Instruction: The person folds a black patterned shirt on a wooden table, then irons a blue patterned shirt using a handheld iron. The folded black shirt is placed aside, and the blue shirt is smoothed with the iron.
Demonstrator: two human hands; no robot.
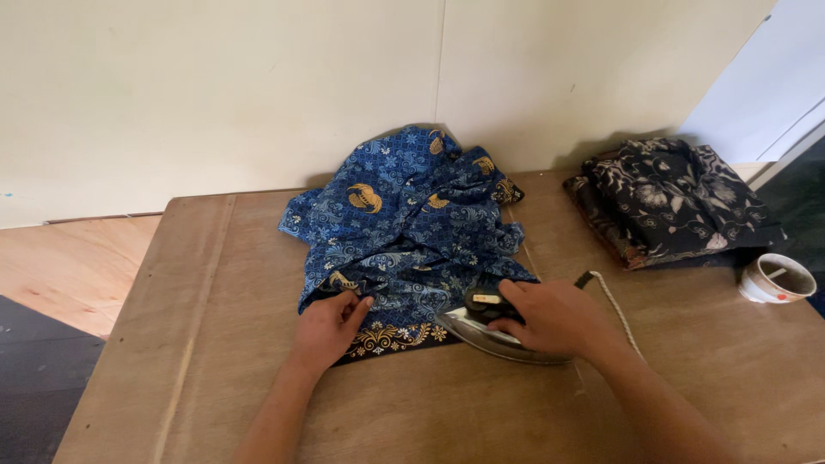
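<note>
Steel iron (490,331), tip pointing left, lengthwise left-right

Soft, even daylight, fairly bright, with no glare. The heaped blue cloth (404,232) throws a faint shadow on the wall behind. Focus is sharp mid-frame; the worktop (215,344) edges bow slightly from wide-angle distortion.

My left hand (328,326) and right hand (557,318) are bare, with no gloves, and I can make out no rings on the fingers that show. Both forearms are uncovered from the wrists down to the bottom edge of the view, so no sleeve or cuff shows, and neither wrist carries a watch or band. My nails look short and plain, though they are small here and hard to judge closely.
</note>
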